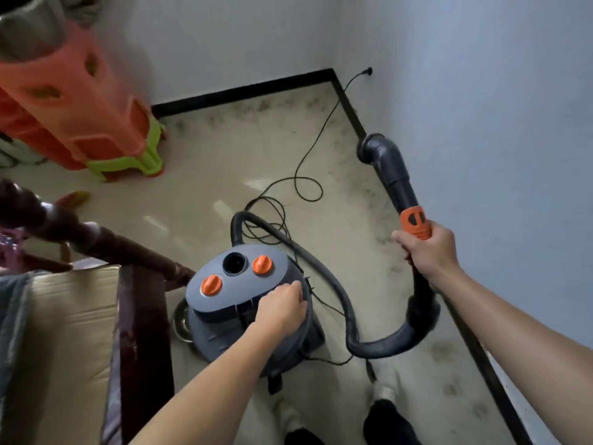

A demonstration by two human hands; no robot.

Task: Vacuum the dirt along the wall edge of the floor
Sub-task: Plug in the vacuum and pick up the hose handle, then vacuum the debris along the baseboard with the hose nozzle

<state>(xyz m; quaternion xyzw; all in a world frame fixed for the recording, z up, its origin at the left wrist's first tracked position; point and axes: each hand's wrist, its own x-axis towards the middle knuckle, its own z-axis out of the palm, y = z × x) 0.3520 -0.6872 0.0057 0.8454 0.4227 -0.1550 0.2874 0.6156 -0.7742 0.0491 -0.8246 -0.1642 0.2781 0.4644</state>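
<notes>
At frame right your right hand [428, 250] grips the hose's orange collar [415, 222]; at centre your left hand [282, 308] rests on the vacuum [231, 292], grasp unclear.

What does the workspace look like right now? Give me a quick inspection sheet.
Surface: pale floor, dirt along both walls into the corner.
Job's things: vacuum on the floor; nozzle close to the right skirting.
Clutter: stacked stools, cardboard box, metal bowl beside the vacuum.
Hands: left hand rests on the vacuum; right hand grips the hose below its orange collar.
Cables: cord from wall plug, looped over the floor to the vacuum.
Surroundings: white walls, black skirting, dark wooden furniture at left.
</notes>
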